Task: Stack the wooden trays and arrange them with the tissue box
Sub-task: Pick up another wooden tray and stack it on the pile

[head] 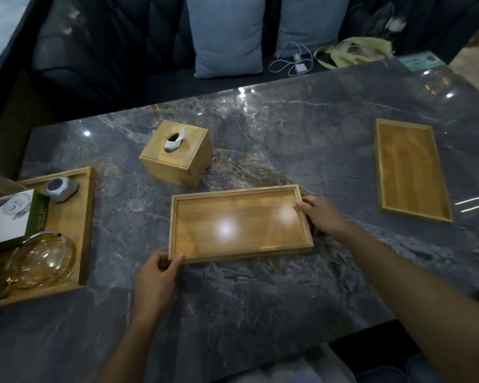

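Here, a dark grey marble table fills most of the view, with a dark sofa beyond its far edge carrying two pale blue cushions, a white charging cable and a crumpled yellowish bag.

On the table's left side sits a large wooden tray loaded with a white and green box, a clear glass bowl and a small grey speaker-like object.

In the middle lies an empty wooden tray, its long side running left to right, flat on the marble as far as can be seen. A second empty wooden tray lies well apart on the right, its long side running away from the viewer.

Just behind the middle tray, apart from it, stands the wooden tissue box, a white tissue sticking out of the oval slot in its top.

The left hand pinches the middle tray's near left corner, thumb on the rim and fingers curled under the edge. The right hand grips the tray's right short end, thumb laid over the rim and fingers wrapped around the outside.
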A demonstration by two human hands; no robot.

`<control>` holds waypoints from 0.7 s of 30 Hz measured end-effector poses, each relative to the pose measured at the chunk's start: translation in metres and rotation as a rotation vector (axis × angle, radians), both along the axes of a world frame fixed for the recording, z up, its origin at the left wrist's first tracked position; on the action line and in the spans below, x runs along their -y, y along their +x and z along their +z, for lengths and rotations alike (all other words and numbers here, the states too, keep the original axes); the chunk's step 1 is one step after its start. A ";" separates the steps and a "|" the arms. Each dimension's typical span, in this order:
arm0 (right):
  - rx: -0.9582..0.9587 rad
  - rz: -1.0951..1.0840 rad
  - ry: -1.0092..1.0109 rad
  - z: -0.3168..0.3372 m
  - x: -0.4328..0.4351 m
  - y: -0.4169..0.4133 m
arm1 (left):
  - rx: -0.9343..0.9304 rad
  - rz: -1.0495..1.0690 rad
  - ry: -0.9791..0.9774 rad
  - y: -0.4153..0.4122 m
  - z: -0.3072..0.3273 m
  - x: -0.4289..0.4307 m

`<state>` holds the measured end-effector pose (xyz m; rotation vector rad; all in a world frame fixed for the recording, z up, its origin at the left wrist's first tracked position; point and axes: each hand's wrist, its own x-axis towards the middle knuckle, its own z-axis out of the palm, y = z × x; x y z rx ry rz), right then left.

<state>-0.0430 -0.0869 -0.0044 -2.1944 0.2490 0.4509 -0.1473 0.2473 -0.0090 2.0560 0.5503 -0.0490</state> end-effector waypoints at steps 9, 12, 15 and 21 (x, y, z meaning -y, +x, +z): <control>0.286 0.095 0.026 0.005 0.024 -0.033 | 0.179 -0.242 -0.047 -0.014 0.009 0.016; 0.350 0.247 -0.085 0.002 0.036 -0.058 | 0.168 -0.333 0.106 -0.007 0.009 0.017; 0.427 0.326 -0.184 -0.003 0.043 -0.071 | 0.151 -0.378 0.182 0.001 0.008 0.016; 0.582 0.407 -0.311 -0.004 0.039 -0.069 | 0.216 -0.499 0.342 0.005 0.006 0.008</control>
